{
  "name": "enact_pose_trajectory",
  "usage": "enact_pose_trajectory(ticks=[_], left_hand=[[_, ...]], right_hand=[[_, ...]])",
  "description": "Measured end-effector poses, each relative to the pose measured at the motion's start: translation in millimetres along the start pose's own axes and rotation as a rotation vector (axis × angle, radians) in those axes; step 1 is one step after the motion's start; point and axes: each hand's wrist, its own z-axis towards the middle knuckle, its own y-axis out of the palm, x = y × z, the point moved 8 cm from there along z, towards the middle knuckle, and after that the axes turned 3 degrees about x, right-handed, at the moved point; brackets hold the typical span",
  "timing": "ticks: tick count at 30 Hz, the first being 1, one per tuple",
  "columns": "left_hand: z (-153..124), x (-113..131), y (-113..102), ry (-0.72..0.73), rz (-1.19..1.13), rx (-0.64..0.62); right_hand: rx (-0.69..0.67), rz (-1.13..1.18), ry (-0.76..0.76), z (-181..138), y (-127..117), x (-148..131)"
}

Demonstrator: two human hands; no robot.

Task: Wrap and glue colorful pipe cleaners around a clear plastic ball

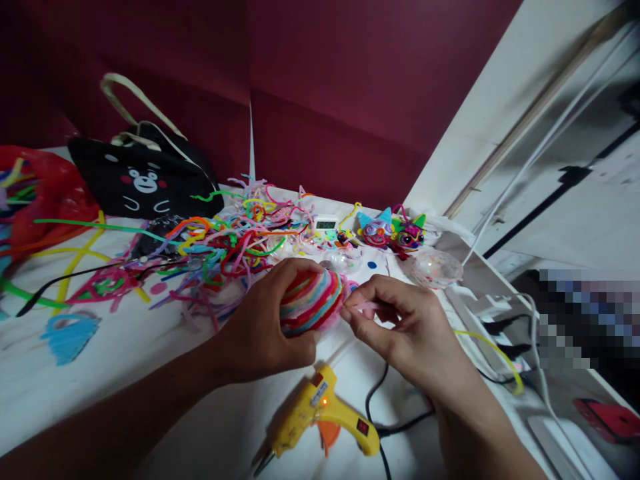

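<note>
My left hand is wrapped round a ball covered in striped pipe cleaners, in red, white, blue, pink and orange bands. At the ball's right side, my right hand pinches a thin pink pipe cleaner between thumb and fingers. Whether that strand is joined to the ball I cannot tell. Below both hands a yellow hot glue gun lies on the white table, its nozzle pointing to the lower left and an orange light glowing on its side.
Loose pipe cleaners pile up behind my left hand. Further left are a black bag and a red plastic bag. Two decorated animal heads and a clear plastic half-shell stand at the back right. A black cord trails beside the glue gun.
</note>
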Motion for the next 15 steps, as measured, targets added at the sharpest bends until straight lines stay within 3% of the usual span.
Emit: enact_pose_trajectory(ticks=[4, 15], left_hand=[[1, -2, 0, -0.024, -0.011, 0.000], [2, -3, -3, -0.058, -0.024, -0.006]], right_hand=[[0.013, 0.224, 0.146, 1, 5, 13], [-0.045, 0.312, 0.145, 5, 14, 9]])
